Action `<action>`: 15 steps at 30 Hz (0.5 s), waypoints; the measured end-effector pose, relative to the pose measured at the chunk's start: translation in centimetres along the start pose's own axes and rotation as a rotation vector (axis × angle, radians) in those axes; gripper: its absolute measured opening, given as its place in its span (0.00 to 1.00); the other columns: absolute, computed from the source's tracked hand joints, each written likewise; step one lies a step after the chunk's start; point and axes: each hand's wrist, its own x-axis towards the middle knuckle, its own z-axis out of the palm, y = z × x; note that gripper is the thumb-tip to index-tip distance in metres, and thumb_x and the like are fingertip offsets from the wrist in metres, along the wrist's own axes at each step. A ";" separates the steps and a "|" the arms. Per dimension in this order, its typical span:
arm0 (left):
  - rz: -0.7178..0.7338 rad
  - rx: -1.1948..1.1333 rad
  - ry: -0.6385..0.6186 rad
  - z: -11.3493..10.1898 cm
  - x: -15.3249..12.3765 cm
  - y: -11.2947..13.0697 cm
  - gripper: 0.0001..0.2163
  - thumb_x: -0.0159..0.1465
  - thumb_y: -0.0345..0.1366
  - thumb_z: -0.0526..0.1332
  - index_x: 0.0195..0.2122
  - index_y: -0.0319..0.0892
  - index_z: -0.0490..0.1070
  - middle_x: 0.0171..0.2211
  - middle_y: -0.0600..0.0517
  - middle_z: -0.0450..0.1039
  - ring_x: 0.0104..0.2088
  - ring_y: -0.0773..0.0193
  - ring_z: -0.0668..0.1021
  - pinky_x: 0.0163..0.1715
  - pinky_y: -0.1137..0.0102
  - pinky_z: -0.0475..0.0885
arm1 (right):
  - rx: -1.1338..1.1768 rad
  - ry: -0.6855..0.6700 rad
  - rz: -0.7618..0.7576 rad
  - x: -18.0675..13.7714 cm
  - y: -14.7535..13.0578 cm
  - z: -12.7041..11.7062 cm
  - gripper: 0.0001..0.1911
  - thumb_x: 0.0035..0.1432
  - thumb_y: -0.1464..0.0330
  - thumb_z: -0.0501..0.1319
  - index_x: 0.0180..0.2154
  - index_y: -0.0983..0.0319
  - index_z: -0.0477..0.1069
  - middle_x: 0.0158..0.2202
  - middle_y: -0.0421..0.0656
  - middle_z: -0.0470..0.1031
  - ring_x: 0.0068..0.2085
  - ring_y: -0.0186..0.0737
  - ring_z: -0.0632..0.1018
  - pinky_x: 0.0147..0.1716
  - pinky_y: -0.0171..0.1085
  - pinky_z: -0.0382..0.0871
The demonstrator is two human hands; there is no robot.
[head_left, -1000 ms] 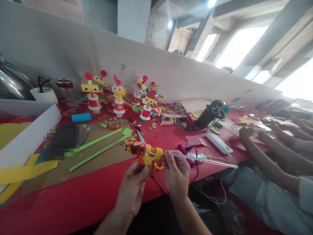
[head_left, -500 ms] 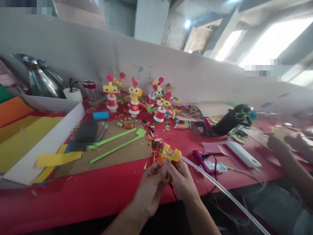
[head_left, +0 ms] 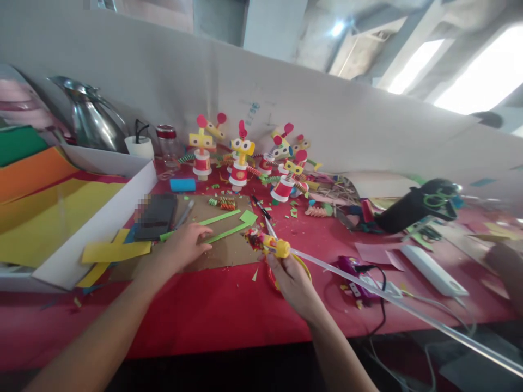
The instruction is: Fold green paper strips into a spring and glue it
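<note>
My right hand [head_left: 292, 280] grips a yellow hot glue gun [head_left: 278, 247], its nozzle end pointing left and partly covered in colourful bits. Out of its back runs a long clear glue stick [head_left: 368, 287], slanting down to the right. Under that hand lies a round yellow-rimmed dish [head_left: 304, 269], mostly hidden. My left hand [head_left: 186, 247] is over the brown cardboard [head_left: 216, 258] with thumb and fingers apart, close to two light green paper strips [head_left: 229, 234] joined to a green square. Whether it touches the strips I cannot tell.
Several red-and-yellow paper-cup figures [head_left: 239, 174] stand at the back. A white box [head_left: 122, 209] of coloured paper is on the left, near a dark phone [head_left: 157, 216]. To the right are a purple power strip [head_left: 351, 277], a black tool holder [head_left: 412, 207] and another person's hand [head_left: 504, 261].
My left hand has left the glue gun and moved left to the green strips. My right hand alone keeps the gun. The view has shifted slightly left.
</note>
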 end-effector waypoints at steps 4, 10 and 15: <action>0.006 -0.004 0.013 0.3 -0.1 -0.8 0.15 0.55 0.38 0.62 0.44 0.42 0.75 0.39 0.44 0.75 0.37 0.55 0.75 0.37 0.65 0.67 | -0.190 -0.129 -0.007 0.8 1.2 2.0 0.12 0.61 0.59 0.57 0.33 0.59 0.73 0.28 0.41 0.75 0.30 0.40 0.74 0.33 0.37 0.66; -0.010 -0.004 -0.031 0.6 0.1 -1.1 0.13 0.57 0.38 0.61 0.42 0.43 0.76 0.38 0.46 0.76 0.35 0.57 0.76 0.34 0.67 0.66 | -0.228 -0.156 0.030 1.8 2.4 3.8 0.13 0.61 0.59 0.54 0.31 0.59 0.71 0.29 0.42 0.76 0.32 0.43 0.75 0.33 0.39 0.67; 0.006 0.014 -0.037 0.7 0.5 -1.4 0.11 0.58 0.37 0.59 0.39 0.43 0.77 0.36 0.46 0.76 0.34 0.57 0.76 0.32 0.67 0.65 | -0.212 -0.128 0.015 2.3 2.8 4.6 0.13 0.60 0.58 0.55 0.31 0.59 0.71 0.27 0.41 0.75 0.30 0.42 0.75 0.31 0.38 0.66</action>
